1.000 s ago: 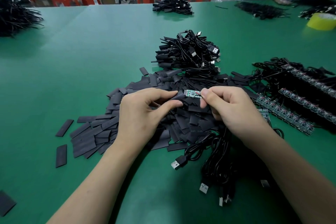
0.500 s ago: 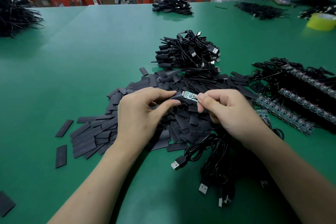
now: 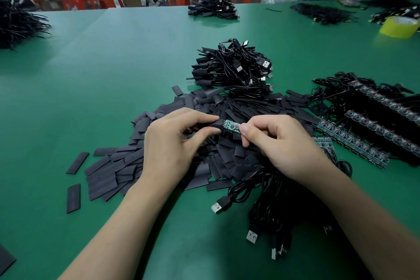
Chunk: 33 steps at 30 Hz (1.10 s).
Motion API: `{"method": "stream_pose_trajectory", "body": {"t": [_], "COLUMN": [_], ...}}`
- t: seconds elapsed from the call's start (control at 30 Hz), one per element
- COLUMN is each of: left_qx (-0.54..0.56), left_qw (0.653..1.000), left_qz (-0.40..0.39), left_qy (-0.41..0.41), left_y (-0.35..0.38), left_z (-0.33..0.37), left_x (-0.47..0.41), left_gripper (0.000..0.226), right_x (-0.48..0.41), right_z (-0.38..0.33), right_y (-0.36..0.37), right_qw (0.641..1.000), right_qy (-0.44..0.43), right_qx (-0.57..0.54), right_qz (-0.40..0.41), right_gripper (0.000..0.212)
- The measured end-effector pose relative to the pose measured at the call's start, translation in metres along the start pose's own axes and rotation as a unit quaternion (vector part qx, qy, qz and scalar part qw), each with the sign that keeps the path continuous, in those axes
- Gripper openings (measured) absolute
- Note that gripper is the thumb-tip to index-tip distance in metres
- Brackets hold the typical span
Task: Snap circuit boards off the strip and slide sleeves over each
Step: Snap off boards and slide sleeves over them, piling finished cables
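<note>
Head view: L hand [image 3: 172, 141] pinches black sleeve [image 3: 215, 125]; R hand [image 3: 279, 145] pinches circuit board [image 3: 230, 126] by wire end, over sleeve pile [image 3: 118, 166], middle of bench [image 3: 113, 63]; board prob. light, stiff, fragile; sleeve soft; grip board edges.

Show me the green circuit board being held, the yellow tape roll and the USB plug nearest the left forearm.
green circuit board [image 3: 230, 125], head view, middle of its bare face.
yellow tape roll [image 3: 397, 28], head view, outer side wall.
USB plug [image 3: 216, 208], head view, silver metal shell.
</note>
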<state>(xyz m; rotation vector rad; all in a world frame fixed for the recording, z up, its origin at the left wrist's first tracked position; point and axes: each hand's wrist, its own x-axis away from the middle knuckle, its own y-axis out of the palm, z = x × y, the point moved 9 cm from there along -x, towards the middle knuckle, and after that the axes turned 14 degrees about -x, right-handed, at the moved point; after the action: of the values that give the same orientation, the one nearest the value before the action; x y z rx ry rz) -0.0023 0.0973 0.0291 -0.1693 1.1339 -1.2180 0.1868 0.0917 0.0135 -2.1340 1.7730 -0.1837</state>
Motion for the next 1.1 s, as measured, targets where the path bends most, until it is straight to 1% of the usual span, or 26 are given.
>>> {"method": "stream_pose_trajectory", "body": {"t": [0.3, 0.4, 0.57, 0.8, 0.97, 1.1], "left_qx": [0.005, 0.017, 0.02, 0.044, 0.073, 0.074], "left_qw": [0.997, 0.997, 0.997, 0.996, 0.993, 0.992], "left_qz": [-0.053, -0.057, -0.055, -0.067, -0.082, -0.095], "left_qy": [0.061, 0.056, 0.043, 0.045, 0.04, 0.041], "left_y": [0.002, 0.002, 0.003, 0.006, 0.007, 0.009], "left_z": [0.003, 0.003, 0.001, 0.001, 0.001, 0.003], "left_x": [-0.003, -0.004, -0.004, -0.004, -0.004, -0.003], "left_gripper": [0.017, 0.016, 0.014, 0.014, 0.016, 0.02], "right_x": [-0.002, -0.002, -0.002, -0.004, -0.004, -0.004], "right_z": [0.003, 0.007, 0.008, 0.015, 0.017, 0.018], "right_y": [-0.003, -0.004, 0.002, 0.003, 0.002, 0.0], "right_qw": [1.0, 1.0, 0.999, 0.994, 0.992, 0.993], "right_qy": [0.004, 0.014, 0.022, 0.05, 0.051, 0.059], "right_qx": [0.018, -0.005, -0.013, -0.078, -0.094, -0.087], "right_qz": [-0.008, -0.017, -0.045, -0.058, -0.061, -0.053], "right_gripper": [0.037, 0.037, 0.039, 0.04, 0.04, 0.041]}}
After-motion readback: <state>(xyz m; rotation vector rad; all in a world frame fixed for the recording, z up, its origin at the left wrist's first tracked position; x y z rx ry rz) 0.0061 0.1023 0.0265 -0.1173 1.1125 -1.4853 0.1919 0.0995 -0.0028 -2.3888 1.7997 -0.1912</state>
